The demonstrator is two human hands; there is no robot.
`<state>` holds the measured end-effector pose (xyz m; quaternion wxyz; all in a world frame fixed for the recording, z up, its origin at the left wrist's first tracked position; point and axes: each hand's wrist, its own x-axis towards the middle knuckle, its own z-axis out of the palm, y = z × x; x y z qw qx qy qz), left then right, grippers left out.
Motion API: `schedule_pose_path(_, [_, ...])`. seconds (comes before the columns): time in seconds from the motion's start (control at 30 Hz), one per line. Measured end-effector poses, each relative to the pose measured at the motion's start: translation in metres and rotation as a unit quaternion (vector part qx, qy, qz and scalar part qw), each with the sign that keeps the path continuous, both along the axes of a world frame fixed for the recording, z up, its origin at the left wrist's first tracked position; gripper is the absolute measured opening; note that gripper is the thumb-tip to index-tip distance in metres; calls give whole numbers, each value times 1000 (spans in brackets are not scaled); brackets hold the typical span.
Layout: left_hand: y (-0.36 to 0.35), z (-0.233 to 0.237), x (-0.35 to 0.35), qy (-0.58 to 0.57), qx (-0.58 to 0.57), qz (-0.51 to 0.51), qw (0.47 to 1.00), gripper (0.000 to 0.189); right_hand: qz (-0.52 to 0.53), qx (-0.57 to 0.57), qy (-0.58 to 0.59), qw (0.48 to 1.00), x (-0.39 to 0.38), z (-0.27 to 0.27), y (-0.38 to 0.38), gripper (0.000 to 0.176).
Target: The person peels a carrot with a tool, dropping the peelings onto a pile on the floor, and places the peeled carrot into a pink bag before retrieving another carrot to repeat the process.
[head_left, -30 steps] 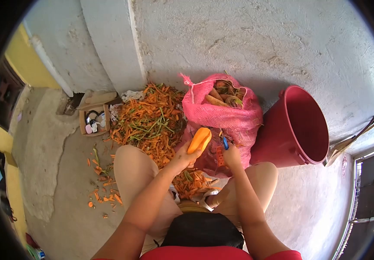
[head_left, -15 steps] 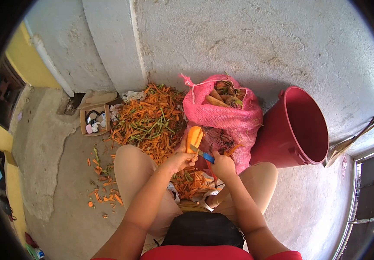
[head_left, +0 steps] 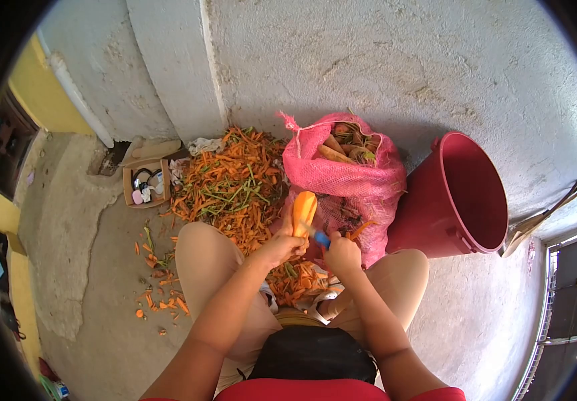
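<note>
A peeled orange carrot (head_left: 306, 210) was held near the centre of the frame, tilted slightly, with its thick end towards the top. Its lower part was gripped by the left hand (head_left: 282, 248), the fingers being wrapped around it. Just to the right, a blue-handled knife (head_left: 322, 238) was clasped in the right hand (head_left: 343, 257), whose fingers were closed on the handle. The blade was pointed towards the carrot but was blurred, so whether the two were touching could not be told. A thin orange strip (head_left: 363, 230) was seen just above the right hand, in front of a pink mesh sack (head_left: 349, 177). By this sack the upper centre was filled, and unpeeled carrots (head_left: 334, 152) were shown in its open mouth. To its left, a large heap of peelings (head_left: 232, 187) was piled, mixed with green stalks; a smaller pile (head_left: 298, 282) was spread at lower centre, between the tan-trousered knees (head_left: 205, 260). Loose scraps (head_left: 163, 304) were scattered on the floor (head_left: 121, 267) at lower left. A cardboard box (head_left: 127, 186) holding small items was placed beside the heap. At right, a red bin (head_left: 415, 220) was tilted near the grey wall (head_left: 382, 60).
</note>
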<state>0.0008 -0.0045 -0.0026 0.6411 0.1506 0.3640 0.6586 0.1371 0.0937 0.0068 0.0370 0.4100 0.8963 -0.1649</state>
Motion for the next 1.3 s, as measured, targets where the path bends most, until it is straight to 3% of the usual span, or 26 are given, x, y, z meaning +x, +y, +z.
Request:
schedule_pose_path(0.1, [-1,5,18,-6,-42,-56,998,86,-67,28,1,997,-5,-6,10,24])
schedule_pose_path(0.23, [0,7,11,-52,21,-23,998,81,-52,2,54,997,7,-1,25,34])
schedule_pose_path(0.47, [-2,9,1,-45,4,17,999,84,64,-10,30,997,8,8,14,22])
schedule_pose_path(0.87, [-3,14,3,19,-4,22,1000,89,80,-28,39,996,4,12,6,21])
schedule_pose_path(1.07, [-2,14,6,140,-21,-13,990,81,51,-36,42,997,2,5,4,23])
schedule_pose_path(1.3, [1,8,11,62,-7,5,998,81,41,-27,29,998,0,6,5,21])
